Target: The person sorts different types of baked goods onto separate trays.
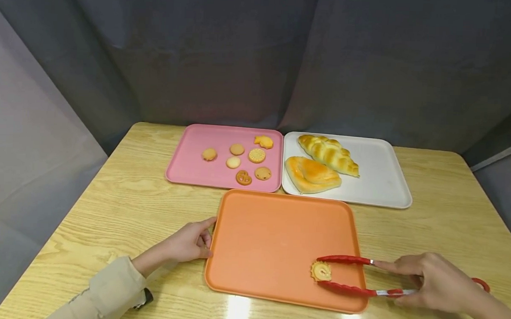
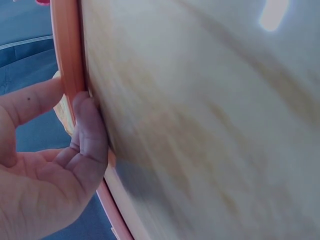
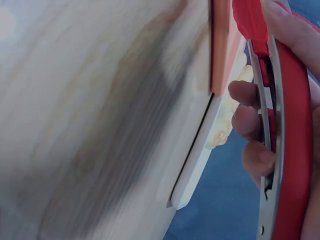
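My left hand (image 1: 193, 242) holds the left rim of an orange tray (image 1: 274, 240), its fingertips against the edge; the left wrist view shows fingers on both sides of the rim (image 2: 70, 45). At the right, my right hand (image 1: 435, 281) grips red-and-silver tongs (image 1: 344, 288). Their two red arms reach over the tray's right rim and stand apart. Between the tips is a round, scalloped cookie (image 1: 321, 271) with a swirled top; whether it touches the tray I cannot tell. In the right wrist view, fingers wrap the tongs' handle (image 3: 295, 145).
A pink tray (image 1: 187, 169) with several small cookies (image 1: 257, 155) lies behind the orange one. Beside it, a white tray (image 1: 381, 182) carries a braided loaf (image 1: 329, 154) and a folded pastry (image 1: 312, 174). All stand on a wooden table (image 1: 123, 197) before a dark curtain (image 1: 225, 60).
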The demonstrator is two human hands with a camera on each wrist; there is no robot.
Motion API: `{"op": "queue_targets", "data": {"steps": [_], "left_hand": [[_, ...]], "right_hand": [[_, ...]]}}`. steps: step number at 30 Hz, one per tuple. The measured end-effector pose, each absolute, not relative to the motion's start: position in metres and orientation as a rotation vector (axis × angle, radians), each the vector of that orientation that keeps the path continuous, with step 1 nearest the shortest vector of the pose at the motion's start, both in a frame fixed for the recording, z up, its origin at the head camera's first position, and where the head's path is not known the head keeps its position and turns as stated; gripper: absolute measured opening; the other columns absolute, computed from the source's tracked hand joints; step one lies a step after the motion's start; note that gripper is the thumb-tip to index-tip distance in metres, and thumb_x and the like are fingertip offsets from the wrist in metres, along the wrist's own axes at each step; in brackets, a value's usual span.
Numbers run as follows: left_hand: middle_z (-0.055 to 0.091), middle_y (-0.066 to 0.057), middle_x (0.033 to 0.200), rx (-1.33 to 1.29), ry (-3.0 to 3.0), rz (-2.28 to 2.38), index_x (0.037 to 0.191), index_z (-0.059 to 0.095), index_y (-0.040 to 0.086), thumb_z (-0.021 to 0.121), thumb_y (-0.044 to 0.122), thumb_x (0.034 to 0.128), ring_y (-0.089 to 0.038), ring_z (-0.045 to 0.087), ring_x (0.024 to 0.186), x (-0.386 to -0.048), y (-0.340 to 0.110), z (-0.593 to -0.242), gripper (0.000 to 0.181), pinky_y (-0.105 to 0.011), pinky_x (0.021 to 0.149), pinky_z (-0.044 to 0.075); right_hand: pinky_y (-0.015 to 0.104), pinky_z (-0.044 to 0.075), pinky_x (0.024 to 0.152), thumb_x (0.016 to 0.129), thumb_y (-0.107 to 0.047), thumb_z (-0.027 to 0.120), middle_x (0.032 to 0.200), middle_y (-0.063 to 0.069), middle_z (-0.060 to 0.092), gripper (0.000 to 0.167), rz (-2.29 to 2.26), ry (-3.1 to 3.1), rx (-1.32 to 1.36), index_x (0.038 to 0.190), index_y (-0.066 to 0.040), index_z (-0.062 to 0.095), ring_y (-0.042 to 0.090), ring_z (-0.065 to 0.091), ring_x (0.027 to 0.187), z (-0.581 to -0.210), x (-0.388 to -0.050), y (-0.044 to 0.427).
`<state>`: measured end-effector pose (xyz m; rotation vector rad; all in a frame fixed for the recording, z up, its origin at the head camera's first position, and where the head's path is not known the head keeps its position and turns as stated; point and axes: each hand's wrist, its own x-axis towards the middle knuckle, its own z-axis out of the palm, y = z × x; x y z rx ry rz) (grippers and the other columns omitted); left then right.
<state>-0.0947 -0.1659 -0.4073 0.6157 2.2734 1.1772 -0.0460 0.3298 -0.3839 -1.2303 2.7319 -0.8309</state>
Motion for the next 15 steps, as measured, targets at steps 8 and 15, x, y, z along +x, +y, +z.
{"op": "queue_targets", "data": {"steps": [8, 15], "left_hand": [[0.051, -0.004, 0.072, 0.61, 2.252, 1.219, 0.137, 0.016, -0.016, 0.064, -0.01, 0.0743, -0.008, 0.046, 0.055, -0.095, -0.164, -0.407, 0.08, -0.02, 0.049, 0.039], [0.051, -0.004, 0.072, 0.61, 2.252, 1.241, 0.137, 0.016, -0.017, 0.063, -0.012, 0.0738, -0.008, 0.045, 0.054, -0.095, -0.164, -0.407, 0.079, -0.02, 0.048, 0.039]], "right_hand": [[0.006, 0.022, 0.044, 0.057, -0.023, 0.086, 0.063, -0.018, 0.038, 0.06, -0.836, 2.762, -1.319, 0.112, -0.015, 0.067, -0.01, 0.025, 0.054, -0.378, -0.07, 0.311], [0.008, 0.021, 0.044, 0.055, -0.021, 0.086, 0.058, -0.016, 0.033, 0.06, -0.793, 2.802, -1.345, 0.112, -0.016, 0.067, -0.009, 0.02, 0.052, -0.37, -0.106, 0.287]]}}
